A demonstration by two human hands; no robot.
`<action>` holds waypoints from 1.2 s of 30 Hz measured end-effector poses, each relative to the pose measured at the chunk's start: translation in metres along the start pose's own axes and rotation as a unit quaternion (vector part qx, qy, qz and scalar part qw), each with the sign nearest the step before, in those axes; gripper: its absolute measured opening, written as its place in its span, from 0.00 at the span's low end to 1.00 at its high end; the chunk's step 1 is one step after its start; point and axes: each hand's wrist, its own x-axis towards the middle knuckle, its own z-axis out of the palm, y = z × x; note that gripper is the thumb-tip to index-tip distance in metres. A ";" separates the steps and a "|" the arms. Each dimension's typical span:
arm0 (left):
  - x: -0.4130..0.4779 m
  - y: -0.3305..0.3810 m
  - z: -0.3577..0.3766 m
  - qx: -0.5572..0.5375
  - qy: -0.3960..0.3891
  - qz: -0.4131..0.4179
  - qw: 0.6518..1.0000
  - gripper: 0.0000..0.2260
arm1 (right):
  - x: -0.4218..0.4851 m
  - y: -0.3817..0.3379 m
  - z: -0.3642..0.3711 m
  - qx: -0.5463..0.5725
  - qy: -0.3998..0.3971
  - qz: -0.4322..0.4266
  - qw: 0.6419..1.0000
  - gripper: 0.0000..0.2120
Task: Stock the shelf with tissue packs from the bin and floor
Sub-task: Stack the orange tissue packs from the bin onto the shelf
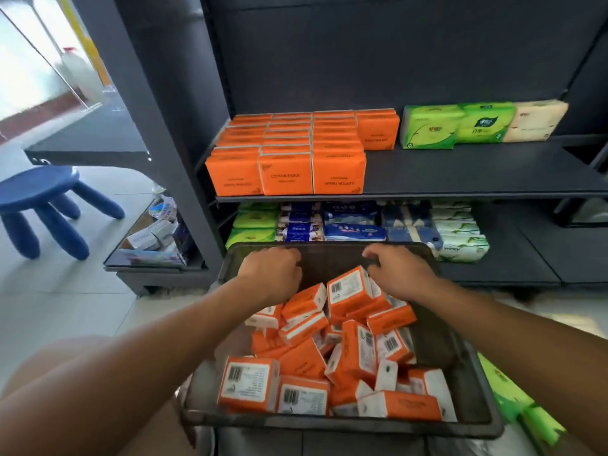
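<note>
Over the far end of the bin, both hands hang with their fingers curled under. The left hand is balled into a loose fist just inside the bin's far rim, and nothing shows in its grasp. The right hand is curled too, its fingers at the top corner of a tilted orange pack. Whether it really grips that pack I cannot tell, since the fingertips are blurred.

Inside the bin lies a loose heap of orange tissue packs, thrown in at all angles, some with the barcode side up. They crowd the near end and the middle, while the far end of the bin floor is bare.

Beyond the bin and above it, the shelf carries the stocked orange packs in neat rows at its left end (several with their print upside down). Further right along the same board stand two green packs and a cream pack, with bare board in front of them.

Directly behind the bin's far rim, the lower board holds green, blue and white packs. On the floor just right of the bin lie more green packs. Well to the left of the bin stands a blue stool.
</note>
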 end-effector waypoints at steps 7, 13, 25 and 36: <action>-0.007 -0.021 0.015 -0.009 -0.057 -0.034 0.998 0.15 | -0.016 -0.035 0.054 -0.022 -0.096 -0.042 0.994 0.18; -0.003 -0.035 0.026 -0.007 -0.073 -0.039 0.997 0.15 | -0.036 -0.072 0.110 -0.077 -0.172 -0.202 0.961 0.26; 0.004 -0.066 0.042 -0.014 -0.108 -0.061 0.992 0.13 | -0.036 -0.105 0.213 -0.257 -0.140 -0.543 0.787 0.28; 0.011 -0.086 0.043 -0.029 -0.116 -0.078 0.990 0.09 | -0.030 -0.107 0.225 -0.274 -0.105 -0.525 0.799 0.30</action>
